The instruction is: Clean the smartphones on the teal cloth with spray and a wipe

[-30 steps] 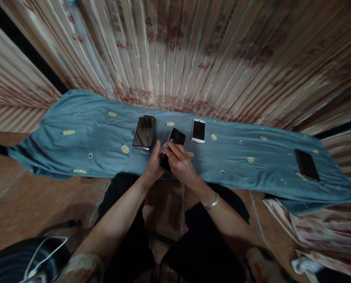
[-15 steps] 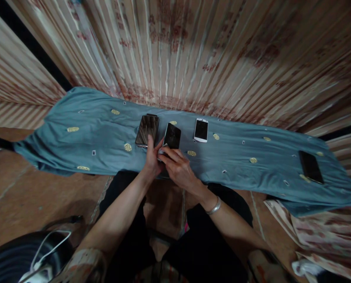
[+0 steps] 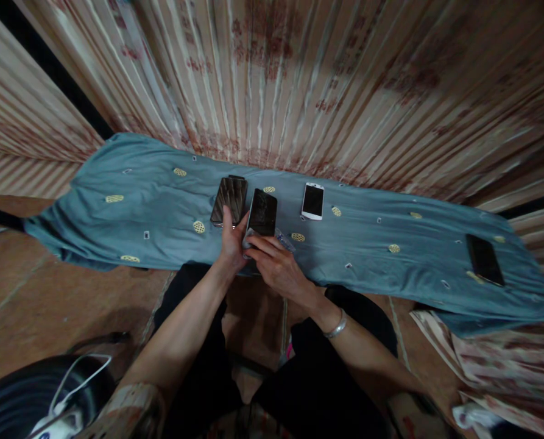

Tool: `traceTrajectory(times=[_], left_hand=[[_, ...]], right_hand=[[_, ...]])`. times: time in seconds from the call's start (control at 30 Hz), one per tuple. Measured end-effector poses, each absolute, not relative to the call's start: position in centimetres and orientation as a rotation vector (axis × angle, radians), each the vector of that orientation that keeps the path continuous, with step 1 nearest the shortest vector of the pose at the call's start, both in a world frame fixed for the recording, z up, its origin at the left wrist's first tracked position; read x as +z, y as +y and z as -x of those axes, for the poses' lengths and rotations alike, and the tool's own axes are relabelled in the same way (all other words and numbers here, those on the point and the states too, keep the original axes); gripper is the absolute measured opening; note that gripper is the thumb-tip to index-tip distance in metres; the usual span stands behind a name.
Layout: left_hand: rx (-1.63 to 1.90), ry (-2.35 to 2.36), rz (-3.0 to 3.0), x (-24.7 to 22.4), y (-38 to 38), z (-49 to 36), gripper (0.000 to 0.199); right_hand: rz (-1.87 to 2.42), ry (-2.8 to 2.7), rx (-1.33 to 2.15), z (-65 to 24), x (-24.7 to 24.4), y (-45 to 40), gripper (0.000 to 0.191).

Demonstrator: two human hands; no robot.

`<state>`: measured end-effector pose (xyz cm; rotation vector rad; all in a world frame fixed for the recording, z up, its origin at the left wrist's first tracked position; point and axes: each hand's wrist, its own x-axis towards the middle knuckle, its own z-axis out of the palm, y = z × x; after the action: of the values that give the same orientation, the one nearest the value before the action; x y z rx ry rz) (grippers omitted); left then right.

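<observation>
Between my hands is a dark smartphone (image 3: 263, 214), raised at a tilt with its black screen facing me. My left hand (image 3: 233, 244) holds it by its left edge, thumb stretched upward. My right hand (image 3: 276, 263) lies over the phone's lower end, fingers bent around a thin pale sheet (image 3: 284, 240) that presses on the phone's lower left edge. Whether the sheet is cloth or plastic I cannot tell. Just beyond my left thumb, a dark phone (image 3: 229, 198) with a shiny screen lies on the blue cloth, seemingly on top of another flat item.
The blue cloth (image 3: 367, 268) with yellow prints covers a long narrow surface. A white phone (image 3: 313, 201) lies right of my hands, and a black phone (image 3: 484, 259) near the right end. Pleated curtains (image 3: 272, 91) hang behind. A white cable (image 3: 82, 378) rests at lower left.
The held phone has turned more upright and shifted slightly left. More of the pale sheet now shows to the right of the phone, beyond my right fingers.
</observation>
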<state>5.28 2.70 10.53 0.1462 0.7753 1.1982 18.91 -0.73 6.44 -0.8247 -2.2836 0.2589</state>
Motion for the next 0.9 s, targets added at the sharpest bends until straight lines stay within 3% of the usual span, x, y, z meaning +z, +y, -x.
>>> traceTrajectory(times=[0.9], left_hand=[[1.312, 0.703, -0.181, 9.6, 3.1, -4.4, 0.080]], right_hand=[[0.852, -2.305, 0.253, -21.1, 7.1, 0.3, 0.035]])
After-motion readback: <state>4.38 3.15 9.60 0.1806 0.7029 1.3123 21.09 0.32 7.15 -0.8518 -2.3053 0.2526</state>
